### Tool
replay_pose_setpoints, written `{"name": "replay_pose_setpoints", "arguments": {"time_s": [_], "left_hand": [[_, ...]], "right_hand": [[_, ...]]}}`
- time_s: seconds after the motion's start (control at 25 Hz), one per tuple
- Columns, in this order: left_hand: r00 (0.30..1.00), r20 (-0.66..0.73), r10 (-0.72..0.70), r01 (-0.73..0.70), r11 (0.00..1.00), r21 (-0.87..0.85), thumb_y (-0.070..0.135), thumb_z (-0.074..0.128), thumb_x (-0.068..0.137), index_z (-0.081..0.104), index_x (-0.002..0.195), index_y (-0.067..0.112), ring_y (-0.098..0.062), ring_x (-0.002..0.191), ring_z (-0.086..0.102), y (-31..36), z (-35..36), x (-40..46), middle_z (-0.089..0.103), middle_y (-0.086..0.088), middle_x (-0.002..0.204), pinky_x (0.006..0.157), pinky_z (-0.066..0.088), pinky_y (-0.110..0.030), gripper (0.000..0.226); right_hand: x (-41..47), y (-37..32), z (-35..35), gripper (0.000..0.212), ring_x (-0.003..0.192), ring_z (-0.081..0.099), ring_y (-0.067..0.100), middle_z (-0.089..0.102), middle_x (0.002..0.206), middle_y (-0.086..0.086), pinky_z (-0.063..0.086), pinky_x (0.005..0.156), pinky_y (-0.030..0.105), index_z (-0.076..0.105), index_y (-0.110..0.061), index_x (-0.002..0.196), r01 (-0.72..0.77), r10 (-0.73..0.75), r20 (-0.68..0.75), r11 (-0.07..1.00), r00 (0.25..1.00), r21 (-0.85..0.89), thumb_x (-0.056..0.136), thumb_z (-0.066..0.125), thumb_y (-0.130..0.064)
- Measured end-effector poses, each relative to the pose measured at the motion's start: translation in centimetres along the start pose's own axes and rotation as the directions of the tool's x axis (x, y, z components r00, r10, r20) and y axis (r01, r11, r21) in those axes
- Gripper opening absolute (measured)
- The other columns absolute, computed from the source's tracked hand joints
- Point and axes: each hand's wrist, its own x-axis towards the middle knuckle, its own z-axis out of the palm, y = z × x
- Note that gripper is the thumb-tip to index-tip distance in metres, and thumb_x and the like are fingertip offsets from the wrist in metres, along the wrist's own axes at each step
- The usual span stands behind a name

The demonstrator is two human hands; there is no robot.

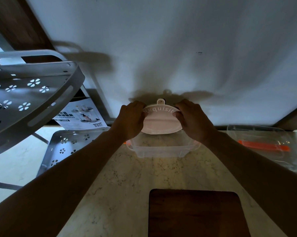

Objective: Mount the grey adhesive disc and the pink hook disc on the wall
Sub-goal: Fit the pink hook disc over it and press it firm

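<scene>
The pink hook disc is a round pale pink plate with raised white lettering along its upper rim and a small tab at the top. It sits low against the white wall, just above the counter. My left hand grips its left edge and my right hand grips its right edge, fingers curled over the rim. The grey adhesive disc is hidden; I cannot tell whether it lies behind the pink one.
A clear plastic box stands on the marble counter right under the disc. Grey perforated shelf trays and a product box crowd the left. A clear lid with an orange strip lies right; a dark wooden board lies near me.
</scene>
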Motion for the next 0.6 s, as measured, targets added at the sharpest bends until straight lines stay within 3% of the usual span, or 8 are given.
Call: {"name": "replay_pose_setpoints", "arguments": {"time_s": [0.16, 0.32, 0.48, 0.6], "left_hand": [[1.0, -0.003, -0.03, 0.03, 0.999, 0.031, 0.008, 0.051, 0.095, 0.061, 0.112, 0.004, -0.035, 0.098, 0.059, 0.2, 0.4, -0.2, 0.065, -0.017, 0.107, 0.087, 0.038, -0.044, 0.02], [0.996, -0.087, 0.026, -0.024, 0.999, 0.034, 0.006, 0.053, 0.093, 0.062, 0.111, 0.004, -0.035, 0.094, 0.06, 0.5, -0.4, -0.1, 0.065, -0.017, 0.103, 0.084, 0.04, -0.047, 0.02], [0.998, 0.066, 0.019, -0.027, 0.991, 0.129, 0.005, 0.055, 0.091, 0.06, 0.117, 0.007, -0.032, 0.101, 0.058, 0.8, 0.0, 0.0, 0.064, -0.014, 0.111, 0.086, 0.037, -0.043, 0.027], [1.0, -0.005, 0.031, -0.031, 0.996, 0.087, 0.01, 0.053, 0.094, 0.062, 0.111, 0.008, -0.03, 0.095, 0.059, 0.3, -0.8, 0.1, 0.065, -0.013, 0.105, 0.083, 0.038, -0.042, 0.02]], "right_hand": [[0.2, -0.1, 0.1, 0.022, 0.094, 0.063, 0.033, 0.066, 0.107, 0.015, 0.048, 0.079, 0.038, 0.063, -0.007, 0.115, -0.008, 0.008, 0.024, 1.0, 1.0, -0.007, 0.096, 0.057, -0.014], [0.5, 0.1, -0.7, 0.022, 0.094, 0.062, 0.035, 0.064, 0.107, 0.016, 0.05, 0.079, 0.042, 0.063, -0.004, 0.115, -0.006, 0.006, -0.018, 1.0, 1.0, -0.002, 0.095, 0.056, -0.011], [-0.4, -0.5, -0.1, 0.025, 0.101, 0.061, 0.035, 0.064, 0.114, 0.016, 0.049, 0.085, 0.045, 0.06, -0.004, 0.12, -0.023, 0.026, 0.088, 0.999, 0.996, -0.037, 0.097, 0.054, -0.011], [-0.3, -0.5, -0.5, 0.023, 0.097, 0.06, 0.035, 0.063, 0.11, 0.016, 0.049, 0.081, 0.045, 0.06, -0.004, 0.117, -0.009, 0.009, 0.022, 1.0, 1.0, -0.013, 0.095, 0.055, -0.009]]}}
